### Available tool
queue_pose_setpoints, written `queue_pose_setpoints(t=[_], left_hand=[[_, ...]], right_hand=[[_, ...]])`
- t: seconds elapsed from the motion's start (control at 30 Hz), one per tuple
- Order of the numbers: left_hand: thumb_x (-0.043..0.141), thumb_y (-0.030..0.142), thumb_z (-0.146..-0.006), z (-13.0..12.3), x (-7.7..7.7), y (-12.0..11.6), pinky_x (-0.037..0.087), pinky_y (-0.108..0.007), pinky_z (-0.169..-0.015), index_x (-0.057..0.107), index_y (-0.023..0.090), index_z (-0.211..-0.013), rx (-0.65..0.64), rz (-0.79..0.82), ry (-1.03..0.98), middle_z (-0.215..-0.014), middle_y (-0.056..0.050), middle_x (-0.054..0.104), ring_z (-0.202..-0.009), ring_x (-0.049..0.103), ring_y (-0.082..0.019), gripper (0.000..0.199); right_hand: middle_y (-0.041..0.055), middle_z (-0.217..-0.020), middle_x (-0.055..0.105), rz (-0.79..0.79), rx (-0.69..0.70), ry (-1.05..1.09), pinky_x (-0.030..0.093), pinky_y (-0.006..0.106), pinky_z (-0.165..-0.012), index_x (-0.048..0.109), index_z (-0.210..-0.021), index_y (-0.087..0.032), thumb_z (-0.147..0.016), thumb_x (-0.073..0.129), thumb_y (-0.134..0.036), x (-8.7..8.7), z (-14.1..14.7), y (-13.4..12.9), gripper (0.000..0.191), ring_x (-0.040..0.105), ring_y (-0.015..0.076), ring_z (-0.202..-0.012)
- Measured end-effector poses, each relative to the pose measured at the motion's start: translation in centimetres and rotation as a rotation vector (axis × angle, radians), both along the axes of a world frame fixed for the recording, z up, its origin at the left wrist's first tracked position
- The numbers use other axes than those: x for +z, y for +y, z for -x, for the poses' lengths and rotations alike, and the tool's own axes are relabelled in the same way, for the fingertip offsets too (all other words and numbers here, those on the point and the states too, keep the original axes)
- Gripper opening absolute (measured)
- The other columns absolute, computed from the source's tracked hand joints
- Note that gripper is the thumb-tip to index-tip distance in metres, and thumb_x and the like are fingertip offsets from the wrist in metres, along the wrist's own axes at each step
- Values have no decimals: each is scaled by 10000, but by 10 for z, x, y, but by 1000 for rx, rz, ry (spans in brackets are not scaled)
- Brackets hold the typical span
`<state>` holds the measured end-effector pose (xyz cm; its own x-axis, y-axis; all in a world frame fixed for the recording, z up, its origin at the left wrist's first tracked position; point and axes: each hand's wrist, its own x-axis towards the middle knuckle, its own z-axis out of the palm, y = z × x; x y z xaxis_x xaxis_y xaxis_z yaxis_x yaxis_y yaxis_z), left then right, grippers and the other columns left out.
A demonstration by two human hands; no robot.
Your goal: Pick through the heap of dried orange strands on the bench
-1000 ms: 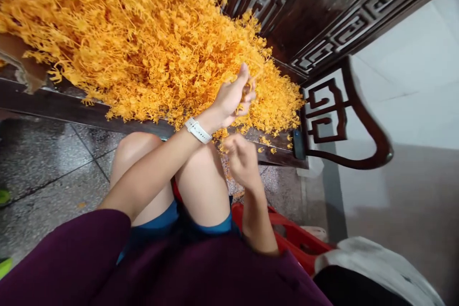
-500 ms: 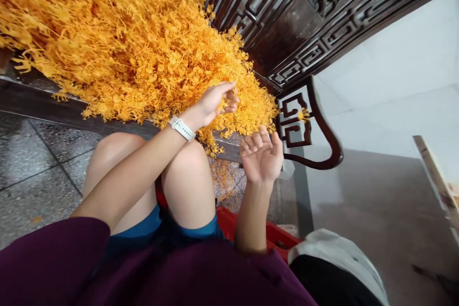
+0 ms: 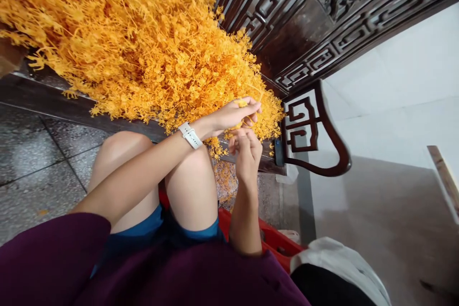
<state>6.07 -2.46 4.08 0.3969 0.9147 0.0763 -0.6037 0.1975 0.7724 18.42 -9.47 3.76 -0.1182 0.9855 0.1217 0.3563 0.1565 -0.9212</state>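
A large heap of orange artificial flower sprigs (image 3: 143,52) lies along a dark wooden bench (image 3: 118,126). My left hand (image 3: 238,114), with a pale watch strap on its wrist, is at the near right side of the heap. Its fingers are closed on an orange sprig (image 3: 242,103), whose thin stem sticks up past the fingertips. Just below, my right hand (image 3: 246,152) has its fingers curled in a pinch close to the left fingers. Whatever lies between the right fingertips is hidden.
The bench's carved backrest (image 3: 304,24) rises behind the heap, and its curved armrest (image 3: 344,158) stands at the right. Fallen orange bits (image 3: 225,177) lie on the tiled floor. A red plastic crate or stool (image 3: 276,244) and a white cloth or bag (image 3: 337,253) are beside me.
My right hand, open and palm up before, has moved left and curled beside my left hand. My left hand moved slightly right and down. An orange piece before the armrest is gone from there.
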Motion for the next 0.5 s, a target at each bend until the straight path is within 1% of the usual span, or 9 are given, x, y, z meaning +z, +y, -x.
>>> queue_pose_setpoints(t=[0.1, 0.2, 0.23, 0.3, 0.37, 0.4, 0.43, 0.47, 0.5], left_hand=[[719, 435, -938, 2, -3, -1, 423, -263, -574, 545, 221, -922, -73, -18, 22, -726, 9, 556, -601, 535, -108, 276], [727, 441, -930, -1, -5, 0, 389, -264, -529, 549, 225, -914, -89, -28, 79, -674, 32, 515, -498, 441, -81, 280], [693, 448, -954, -2, -7, 1, 391, -262, -534, 558, 216, -887, -58, -24, 74, -693, 21, 531, -505, 439, -76, 277], [618, 504, -995, -4, -9, 5, 379, -259, -537, 567, 204, -826, 66, 18, 46, -695, 7, 533, -527, 436, -76, 348], [586, 586, -994, -3, -13, 12, 333, -263, -512, 572, 215, -806, 223, 97, 33, -615, 27, 457, -506, 376, -83, 416], [589, 617, -983, -2, -16, 16, 301, -266, -495, 577, 226, -818, 298, 139, 33, -577, 41, 409, -488, 329, -85, 424], [593, 635, -974, 1, -19, 21, 269, -269, -479, 584, 236, -841, 360, 179, 29, -551, 52, 375, -474, 287, -85, 420], [591, 646, -970, 4, -21, 25, 246, -271, -467, 591, 247, -871, 404, 215, 18, -533, 57, 361, -465, 259, -87, 411], [582, 651, -973, 8, -23, 29, 232, -273, -456, 595, 255, -896, 430, 251, 1, -521, 60, 358, -456, 242, -88, 404]], right_hand=[[-32, -634, 519, 25, -20, 54, 333, 293, -506, 538, -810, -232, -1035, 500, -576, -3, 3, 5, 413, 405, 109, -513], [-31, -647, 528, -11, -27, 35, 354, 299, -531, 549, -807, -230, -1027, 537, -565, -8, 2, 10, 400, 426, 115, -533], [-29, -654, 527, -25, -26, 20, 366, 302, -548, 553, -804, -230, -1032, 549, -536, -9, 1, 11, 382, 433, 119, -545], [-15, -698, 531, -97, -36, -37, 414, 317, -620, 564, -797, -230, -1044, 565, -458, -10, 0, 7, 336, 477, 135, -614], [31, -846, 567, -244, -43, -146, 475, 361, -784, 592, -819, -230, -1039, 590, -385, -6, 0, -3, 269, 568, 180, -829], [59, -947, 572, -321, -22, -202, 481, 397, -886, 610, -833, -230, -1035, 594, -357, -2, 1, -11, 240, 577, 209, -974], [85, -1052, 563, -376, 29, -241, 469, 435, -976, 632, -855, -228, -1033, 593, -339, 4, 3, -19, 214, 556, 236, -1107], [104, -1137, 548, -393, 120, -249, 457, 462, -1032, 652, -881, -227, -1030, 594, -334, 10, 4, -28, 192, 529, 256, -1196], [114, -1182, 548, -362, 260, -223, 467, 471, -1047, 669, -908, -227, -1029, 597, -336, 17, 6, -36, 178, 531, 261, -1221]])
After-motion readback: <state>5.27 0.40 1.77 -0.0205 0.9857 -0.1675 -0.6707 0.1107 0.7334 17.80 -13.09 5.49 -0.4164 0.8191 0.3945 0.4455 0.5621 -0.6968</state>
